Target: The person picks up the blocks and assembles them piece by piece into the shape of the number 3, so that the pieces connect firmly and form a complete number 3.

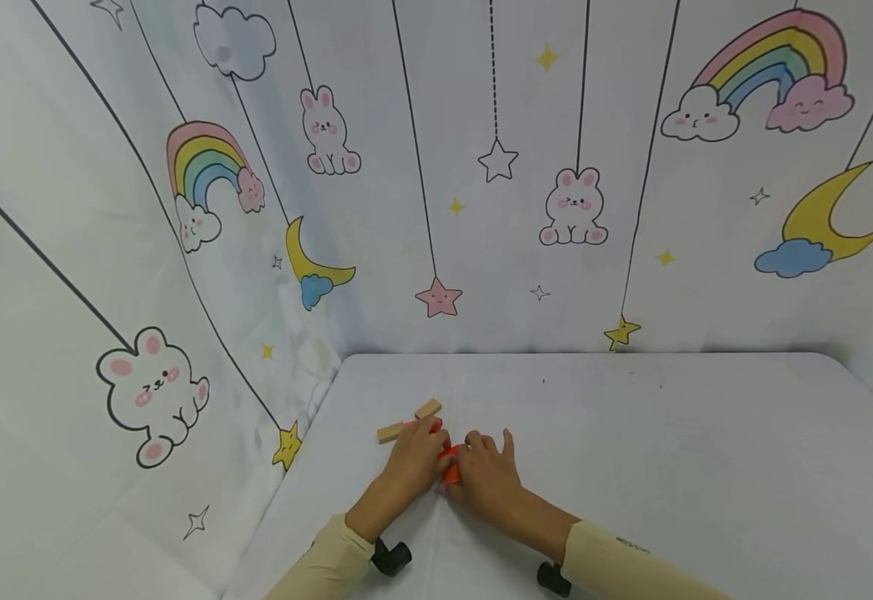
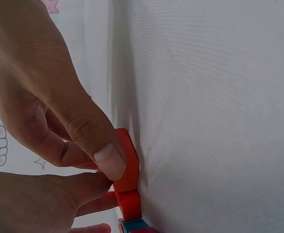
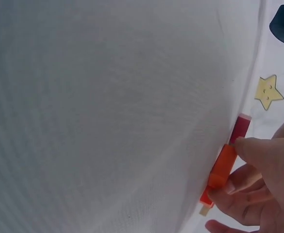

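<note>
Block (image 1: pixel 451 477) of orange colour is between the two hands, just at the fingertips of both. Right hand (image 1: pixel 487 475) holds it in a pinch: its thumb presses on the near face and its other fingers are bent behind, while the little finger is stretched away. Left hand (image 1: pixel 416 457) has bent fingers, and their tips come against the orange pieces from the left side; how far it closes, or whether it grips, I cannot tell, because the two hands cover each other. In the left wrist view, a second orange piece (image 2: pixel 130 205) touches the end of the block, and a teal piece (image 2: pixel 135 225) comes after it. The block is low, beside the white surface (image 1: pixel 669 467), but its contact with this surface is not certain. Two wooden blocks, one at the left (image 1: pixel 390 433) and one farther away (image 1: pixel 428 408), lie just beyond the left hand, with red pieces (image 1: pixel 436 425) partly under its fingers. The left edge of the surface is nearer to the hands than the right edge. The far edge runs straight behind the blocks, well apart from them. To the right of the right hand, the surface extends widely.
</note>
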`<state>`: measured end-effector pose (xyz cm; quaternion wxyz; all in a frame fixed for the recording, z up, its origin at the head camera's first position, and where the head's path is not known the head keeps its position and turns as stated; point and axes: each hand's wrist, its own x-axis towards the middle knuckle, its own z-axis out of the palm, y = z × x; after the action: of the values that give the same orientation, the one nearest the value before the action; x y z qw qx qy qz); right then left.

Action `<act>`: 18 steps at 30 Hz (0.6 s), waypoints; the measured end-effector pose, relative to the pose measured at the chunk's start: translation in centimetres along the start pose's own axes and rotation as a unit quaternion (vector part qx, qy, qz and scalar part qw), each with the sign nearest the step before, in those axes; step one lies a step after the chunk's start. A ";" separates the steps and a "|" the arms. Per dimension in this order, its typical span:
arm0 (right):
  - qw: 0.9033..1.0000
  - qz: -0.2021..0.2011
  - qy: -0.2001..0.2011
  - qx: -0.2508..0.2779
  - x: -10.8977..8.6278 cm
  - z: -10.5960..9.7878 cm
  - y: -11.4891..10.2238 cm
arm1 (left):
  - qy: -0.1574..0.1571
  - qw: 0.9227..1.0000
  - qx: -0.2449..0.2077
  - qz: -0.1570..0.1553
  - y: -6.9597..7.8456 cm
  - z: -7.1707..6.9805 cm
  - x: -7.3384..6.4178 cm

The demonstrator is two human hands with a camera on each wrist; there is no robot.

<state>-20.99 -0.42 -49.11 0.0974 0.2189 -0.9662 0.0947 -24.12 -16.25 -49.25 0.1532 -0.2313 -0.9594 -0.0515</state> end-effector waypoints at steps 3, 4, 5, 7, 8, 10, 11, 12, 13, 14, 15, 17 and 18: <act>1.000 0.000 0.002 -0.004 -0.1 0.1 0.0 | -0.003 1.000 0.000 -0.001 0.1 0.0 0.0; 1.000 0.001 0.002 -0.004 -0.1 0.1 0.1 | -0.004 1.000 -0.001 -0.002 0.1 0.0 0.0; 1.000 0.002 0.001 -0.003 -0.1 0.1 0.1 | -0.003 1.000 -0.002 -0.002 0.1 0.0 0.0; 1.000 0.006 -0.002 -0.004 -0.1 0.2 0.1 | -0.003 1.000 -0.004 -0.002 0.1 0.0 0.0; 1.000 0.007 -0.003 -0.005 -0.1 0.2 0.2 | -0.004 1.000 -0.005 -0.003 0.1 0.0 0.0; 1.000 0.010 -0.005 -0.002 -0.1 0.2 0.3 | -0.006 1.000 -0.004 -0.003 0.1 0.0 0.0; 1.000 0.011 -0.005 0.000 -0.1 0.2 0.4 | -0.007 1.000 -0.004 -0.002 0.1 0.0 0.0; 1.000 0.012 -0.003 0.000 -0.1 0.2 0.5 | -0.008 1.000 -0.005 -0.001 0.1 0.0 0.0; 1.000 0.012 -0.001 0.001 -0.2 0.1 0.6 | -0.010 1.000 -0.004 -0.001 0.1 0.0 0.0; 1.000 0.012 0.002 0.002 -0.3 0.0 0.6 | -0.012 1.000 -0.003 0.000 0.2 0.0 0.0; 1.000 0.012 0.005 0.000 -0.3 0.0 0.7 | -0.012 1.000 -0.003 0.002 0.2 -0.1 -0.1; 1.000 0.012 0.012 -0.002 -0.4 -0.2 1.0 | -0.013 1.000 -0.005 0.003 0.2 -0.1 0.0; 1.000 0.012 0.015 -0.003 -0.5 -0.2 1.1 | -0.014 1.000 -0.007 0.003 0.2 -0.2 0.0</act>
<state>-21.02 0.80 -49.16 0.1117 0.2053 -0.9675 0.0962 -23.95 -16.07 -49.10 0.1386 -0.2355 -0.9604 -0.0547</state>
